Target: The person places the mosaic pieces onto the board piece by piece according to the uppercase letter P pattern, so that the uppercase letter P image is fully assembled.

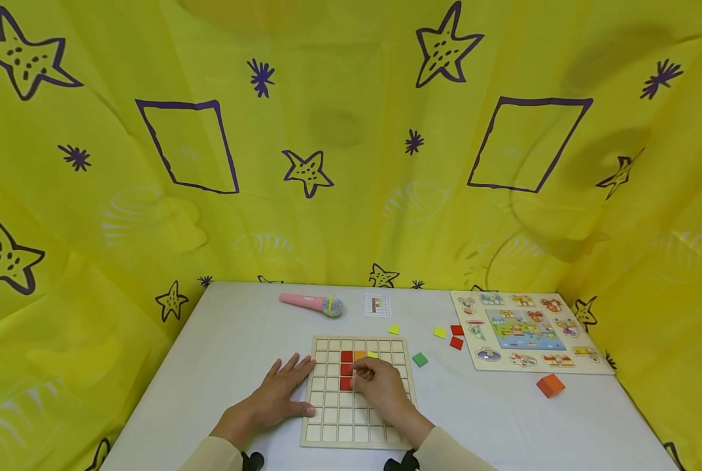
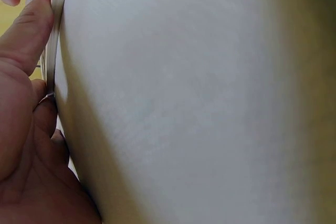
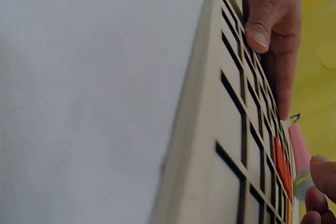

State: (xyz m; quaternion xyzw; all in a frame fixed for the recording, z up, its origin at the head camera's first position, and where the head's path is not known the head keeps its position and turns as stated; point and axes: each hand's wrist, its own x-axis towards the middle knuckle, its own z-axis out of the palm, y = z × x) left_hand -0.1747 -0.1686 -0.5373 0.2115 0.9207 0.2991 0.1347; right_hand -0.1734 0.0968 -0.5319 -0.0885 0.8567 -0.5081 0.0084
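Observation:
A wooden grid board (image 1: pixel 327 433) lies on the white table. Along its left edge rests my left hand (image 1: pixel 277 396), palm down with fingers spread; thumb and fingertips are at the rim. In the left wrist view, the thumb (image 2: pixel 31 24) lies against the board's side. Red tiles (image 1: pixel 347 369) sit in a column of cells, with an orange tile (image 1: pixel 359 355) and a yellow tile (image 1: pixel 373 354) in the top row. Over the board, my right hand (image 1: pixel 383 389) has bent fingers right beside the red column. I cannot tell whether a tile is between its fingertips.
Behind the board are a pink toy microphone (image 1: pixel 309 301) and a small pattern card (image 1: pixel 377 305). Loose yellow, red and green tiles (image 1: pixel 420 360) lie to the right. Farther right are a picture puzzle board (image 1: pixel 480 364) and an orange-red block (image 1: pixel 550 385). A yellow curtain (image 1: pixel 351 229) surrounds the table.

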